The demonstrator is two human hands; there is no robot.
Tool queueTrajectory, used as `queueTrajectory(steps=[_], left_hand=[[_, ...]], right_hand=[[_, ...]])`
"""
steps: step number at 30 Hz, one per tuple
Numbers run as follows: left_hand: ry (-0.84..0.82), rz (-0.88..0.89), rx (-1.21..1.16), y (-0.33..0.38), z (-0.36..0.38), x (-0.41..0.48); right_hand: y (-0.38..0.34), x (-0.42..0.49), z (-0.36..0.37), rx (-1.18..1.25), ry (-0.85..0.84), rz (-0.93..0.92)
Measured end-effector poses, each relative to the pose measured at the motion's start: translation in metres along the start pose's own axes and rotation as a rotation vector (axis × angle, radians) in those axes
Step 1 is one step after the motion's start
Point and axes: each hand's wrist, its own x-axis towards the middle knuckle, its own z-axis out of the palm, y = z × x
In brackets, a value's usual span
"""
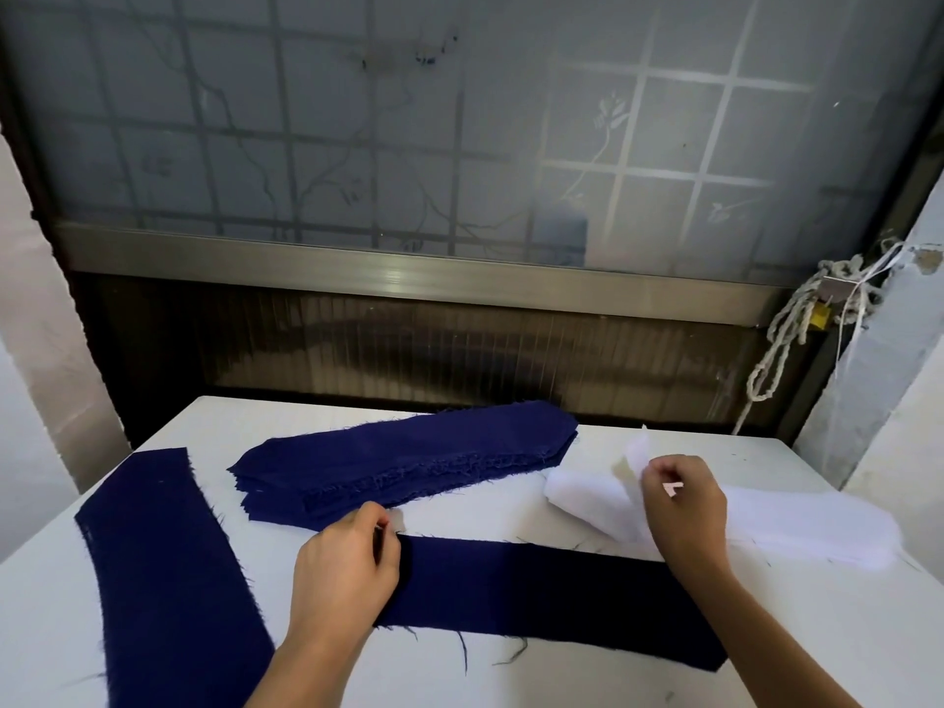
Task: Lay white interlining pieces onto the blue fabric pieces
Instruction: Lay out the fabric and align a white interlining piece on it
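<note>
Nothing is laid yet: long navy fabric strip (536,590) is pinched by left hand (347,559), thin white interlining piece (636,454) by right hand (682,508).

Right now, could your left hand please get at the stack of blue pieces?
Probably yes: the stack of blue pieces lies just beyond the left hand, nothing between them, though its fingers pinch the end of the near blue strip and must let go first.

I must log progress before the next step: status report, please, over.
Left hand pinches end of front blue piece. Right hand pinches white interlining piece above white stack. Nothing laid yet; path clear.
</note>
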Motion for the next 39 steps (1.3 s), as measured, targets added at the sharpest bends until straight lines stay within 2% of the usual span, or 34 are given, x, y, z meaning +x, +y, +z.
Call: queueTrajectory(steps=[2,9,13,15,18,22,25,33,39], left_hand=[[0.018,0.029,-0.033,0.000,-0.001,-0.002],[0.053,0.171,-0.254,0.002,-0.005,-0.006],[-0.041,0.211,-0.503,0.004,-0.003,-0.009],[-0.137,0.257,-0.531,0.004,-0.001,-0.009],[-0.202,0.292,-0.411,0.004,0.001,-0.008],[-0.183,0.229,-0.394,0.006,0.001,-0.009],[-0.186,0.209,-0.378,0.006,-0.001,-0.010],[-0.008,-0.083,-0.502,0.006,0.002,-0.010],[0.113,-0.215,-0.268,0.006,-0.001,-0.006]], right_hand=[[-0.015,-0.009,-0.003,-0.074,0.036,-0.176],[-0.067,-0.088,0.017,-0.211,-0.076,-0.715],[-0.077,-0.134,0.048,-0.251,-0.178,-0.821],[-0.077,-0.148,0.059,-0.250,-0.201,-0.856],[-0.077,-0.152,0.064,-0.241,-0.219,-0.852],[-0.074,-0.150,0.063,-0.126,-0.270,-0.768],[-0.072,-0.147,0.065,-0.179,-0.320,-0.718],[-0.071,-0.133,0.044,-0.296,-0.419,-0.569],[-0.036,-0.099,-0.004,-0.517,-0.400,-0.478]])
